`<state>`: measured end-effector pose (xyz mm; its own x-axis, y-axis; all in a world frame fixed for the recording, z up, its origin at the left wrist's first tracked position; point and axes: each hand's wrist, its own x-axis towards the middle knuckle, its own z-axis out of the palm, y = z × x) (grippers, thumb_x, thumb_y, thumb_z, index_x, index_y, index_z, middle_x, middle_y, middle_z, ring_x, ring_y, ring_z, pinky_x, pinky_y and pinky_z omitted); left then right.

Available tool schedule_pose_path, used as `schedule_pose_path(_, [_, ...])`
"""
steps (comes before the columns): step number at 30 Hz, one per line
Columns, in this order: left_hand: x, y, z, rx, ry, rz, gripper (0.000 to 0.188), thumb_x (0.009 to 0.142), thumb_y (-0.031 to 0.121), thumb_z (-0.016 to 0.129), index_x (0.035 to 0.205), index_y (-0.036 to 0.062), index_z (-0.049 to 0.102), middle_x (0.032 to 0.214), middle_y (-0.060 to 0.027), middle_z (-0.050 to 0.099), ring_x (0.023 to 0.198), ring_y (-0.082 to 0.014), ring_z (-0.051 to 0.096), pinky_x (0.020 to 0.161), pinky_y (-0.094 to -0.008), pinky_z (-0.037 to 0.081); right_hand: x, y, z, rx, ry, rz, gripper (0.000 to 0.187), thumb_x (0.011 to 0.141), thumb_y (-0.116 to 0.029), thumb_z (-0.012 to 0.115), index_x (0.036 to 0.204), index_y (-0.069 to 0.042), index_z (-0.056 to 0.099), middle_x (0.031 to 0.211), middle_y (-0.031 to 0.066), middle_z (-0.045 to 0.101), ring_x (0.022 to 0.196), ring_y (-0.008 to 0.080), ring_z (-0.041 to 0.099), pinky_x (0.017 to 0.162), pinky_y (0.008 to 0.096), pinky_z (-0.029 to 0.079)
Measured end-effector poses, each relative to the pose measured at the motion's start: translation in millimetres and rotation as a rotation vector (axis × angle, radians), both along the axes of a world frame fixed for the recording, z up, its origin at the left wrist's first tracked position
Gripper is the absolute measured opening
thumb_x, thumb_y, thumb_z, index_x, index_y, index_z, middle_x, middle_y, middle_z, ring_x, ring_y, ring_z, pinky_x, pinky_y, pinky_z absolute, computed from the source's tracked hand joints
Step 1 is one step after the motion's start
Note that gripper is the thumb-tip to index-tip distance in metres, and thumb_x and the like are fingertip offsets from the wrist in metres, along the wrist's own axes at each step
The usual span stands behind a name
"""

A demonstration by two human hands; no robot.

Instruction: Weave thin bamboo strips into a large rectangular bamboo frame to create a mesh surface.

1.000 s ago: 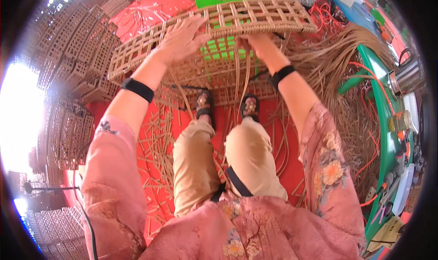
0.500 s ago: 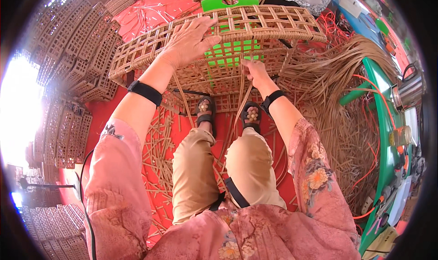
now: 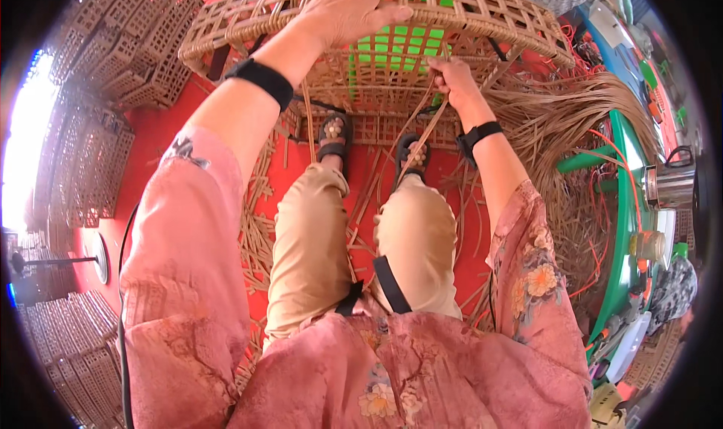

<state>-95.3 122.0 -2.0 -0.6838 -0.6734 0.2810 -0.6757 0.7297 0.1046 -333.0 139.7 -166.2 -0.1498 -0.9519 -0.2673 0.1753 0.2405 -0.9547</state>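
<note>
A brown woven cane basket spans the top of the view, its open lattice running left to right in front of my feet. My left hand lies on the upper lattice, fingers stretched out and thumb apart. Below the bound edge, right of the middle, my right hand is closed in a pinch on a thin cane strip, which hangs down toward my right shoe. Another loose strip dangles under my left forearm. Through the weave shows a bright green plastic lattice. The strip's end inside my right fingers is hidden.
Stacks of woven baskets rise along the left. Long loose cane strips heap at the right, beside a green table edge with a metal mug and a jar. Cut strips litter the red floor.
The view has shifted, so the basket sits higher in it. Both hands appear farther up and right, the left still on the lattice and the right still pinching the strip.
</note>
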Motion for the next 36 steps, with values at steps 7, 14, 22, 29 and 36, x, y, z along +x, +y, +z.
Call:
schedule_pose_path(7, [-2.0, 3.5, 7.7, -0.062, -0.013, 0.053, 0.068, 0.095, 0.053, 0.042, 0.143, 0.005, 0.04, 0.148, -0.0189, 0.038, 0.138, -0.0351, 0.033, 0.113, -0.0462, 0.025, 0.8, 1.5, -13.1, -0.009, 0.018, -0.008, 0.016, 0.093, -0.02, 0.064, 0.091, -0.004, 0.063, 0.074, 0.0008, 0.058, 0.054, 0.0048, 0.043, 0.041, 0.0208, 0.027])
schedule_pose_path(14, [0.3, -12.2, -20.1, -0.25, 0.066, -0.004, 0.07, 0.093, 0.063, 0.039, 0.143, 0.0144, 0.043, 0.145, -0.012, 0.044, 0.136, -0.031, 0.037, 0.112, -0.0465, 0.026, 10.6, 11.5, -19.4, 0.023, -0.011, -0.062, 0.023, 0.085, -0.017, 0.072, 0.096, -0.002, 0.058, 0.073, 0.0043, 0.06, 0.051, 0.0074, 0.045, 0.04, 0.0224, 0.03])
schedule_pose_path(22, [1.0, 20.5, -13.2, -0.205, 0.091, -0.03, 0.063, 0.095, 0.054, 0.042, 0.141, 0.0103, 0.043, 0.144, -0.0137, 0.042, 0.134, -0.032, 0.037, 0.111, -0.0458, 0.027, 28.0, 37.8, -6.4, -0.039, 0.278, -0.168, 0.052, 0.094, -0.04, 0.058, 0.122, 0.003, 0.057, 0.092, 0.0099, 0.062, 0.067, 0.0119, 0.054, 0.059, 0.0295, 0.043])
schedule_pose_path(29, [7.9, 69.4, -10.2, -0.235, 0.088, -0.013, 0.063, 0.095, 0.052, 0.045, 0.141, 0.01, 0.043, 0.143, -0.013, 0.043, 0.134, -0.0312, 0.037, 0.11, -0.0474, 0.026, 28.6, 79.7, 14.9, -0.366, -0.176, -0.082, 0.031, 0.098, -0.031, 0.05, 0.094, -0.002, 0.063, 0.075, 0.0037, 0.061, 0.058, 0.01, 0.053, 0.048, 0.0259, 0.037])
schedule_pose_path(36, [17.8, 150.2, -16.4, -0.211, 0.086, -0.044, 0.064, 0.093, 0.052, 0.047, 0.139, 0.0072, 0.045, 0.143, -0.0146, 0.042, 0.133, -0.0337, 0.037, 0.108, -0.0477, 0.028, 44.8, 134.2, 33.0, -0.497, -0.081, -0.092, 0.035, 0.095, -0.03, 0.058, 0.119, -0.004, 0.056, 0.082, 0.0017, 0.062, 0.068, 0.0076, 0.056, 0.054, 0.0217, 0.043])
